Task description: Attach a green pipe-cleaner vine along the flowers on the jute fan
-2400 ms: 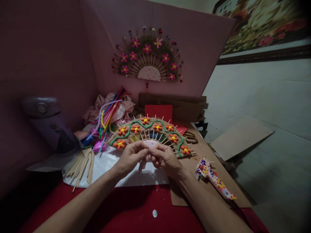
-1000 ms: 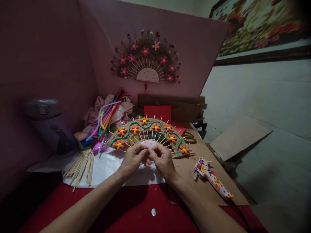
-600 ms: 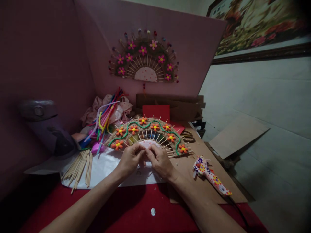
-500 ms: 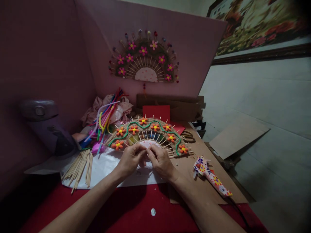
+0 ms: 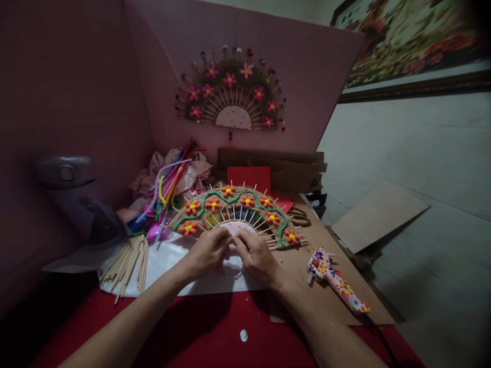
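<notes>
My left hand [image 5: 210, 249] and my right hand [image 5: 258, 255] meet at the fingertips, both closed in a pinch. Whatever lies between the fingers is too small or hidden to name. Just behind them is a half-round decorative fan [image 5: 245, 198] of sticks and twine, with orange flowers and a wavy green cord. The hands cover part of its dotted pale centre [image 5: 238, 226]; I cannot tell whether they touch it. A white sheet [image 5: 169, 271] lies under the hands.
Left are loose wooden sticks [image 5: 128, 263], colourful pipe cleaners [image 5: 172, 179] and a purple bottle [image 5: 80, 204]. Right, a flower-patterned glue gun [image 5: 333, 278] with its cord lies on cardboard [image 5: 303, 301]. A similar fan with pink flowers [image 5: 230, 79] hangs on the pink board behind.
The whole view has shifted slightly, so most things sit a little further right in the picture. Both hands keep their pinch in nearly the same place before the fan.
</notes>
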`<action>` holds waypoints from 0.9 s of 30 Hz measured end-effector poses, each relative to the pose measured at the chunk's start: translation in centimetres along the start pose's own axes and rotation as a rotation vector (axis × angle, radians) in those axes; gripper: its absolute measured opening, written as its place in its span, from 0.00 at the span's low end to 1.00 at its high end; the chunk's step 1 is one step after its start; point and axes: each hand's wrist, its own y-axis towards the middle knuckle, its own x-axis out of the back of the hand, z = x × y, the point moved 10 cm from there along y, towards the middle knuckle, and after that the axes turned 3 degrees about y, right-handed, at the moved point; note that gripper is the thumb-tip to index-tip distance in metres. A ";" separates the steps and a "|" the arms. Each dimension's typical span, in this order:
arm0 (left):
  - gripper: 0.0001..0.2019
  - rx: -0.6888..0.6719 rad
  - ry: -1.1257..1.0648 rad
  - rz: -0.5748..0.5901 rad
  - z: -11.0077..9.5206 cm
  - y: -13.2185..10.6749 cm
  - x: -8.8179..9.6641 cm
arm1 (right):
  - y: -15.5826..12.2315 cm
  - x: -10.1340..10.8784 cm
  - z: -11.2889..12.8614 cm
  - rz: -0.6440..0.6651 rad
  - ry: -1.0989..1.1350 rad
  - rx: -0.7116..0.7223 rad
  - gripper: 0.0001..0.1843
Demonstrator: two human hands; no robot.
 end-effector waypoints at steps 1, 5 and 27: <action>0.10 -0.009 0.020 0.004 -0.2 -0.1 0.0 | 0.0 -0.1 -0.1 0.018 0.008 -0.003 0.12; 0.11 -0.037 0.048 0.003 -0.7 -0.2 0.2 | 0.2 -0.4 -0.3 0.071 0.086 -0.018 0.13; 0.11 -0.085 0.126 0.066 -0.8 0.0 -0.4 | 0.3 -1.5 -1.4 0.194 0.337 -0.094 0.14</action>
